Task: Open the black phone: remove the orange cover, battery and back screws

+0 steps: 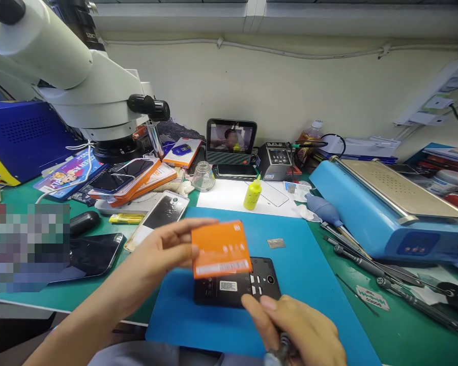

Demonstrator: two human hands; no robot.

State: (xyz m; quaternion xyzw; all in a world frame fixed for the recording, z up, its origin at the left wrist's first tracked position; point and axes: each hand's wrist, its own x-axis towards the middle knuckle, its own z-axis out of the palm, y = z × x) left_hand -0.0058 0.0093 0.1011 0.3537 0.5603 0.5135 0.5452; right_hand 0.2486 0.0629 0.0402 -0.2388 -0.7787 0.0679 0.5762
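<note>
My left hand is closed on the left edge of an orange phone battery, raised and tilted with its printed label showing. Below it, a black phone lies back up on the blue mat, its rear cover off and its camera and white sticker visible. The battery hides part of the phone's far side. My right hand is beside the phone's near right corner, fingers curled round a dark-handled screwdriver whose tip I cannot see. A small metal plate rests on the mat behind the phone.
A white microscope overhangs the left side. Other phones, including a white one, lie beneath it. A yellow bottle stands behind the mat. To the right are a blue heating plate machine, screwdrivers, tweezers and a razor blade.
</note>
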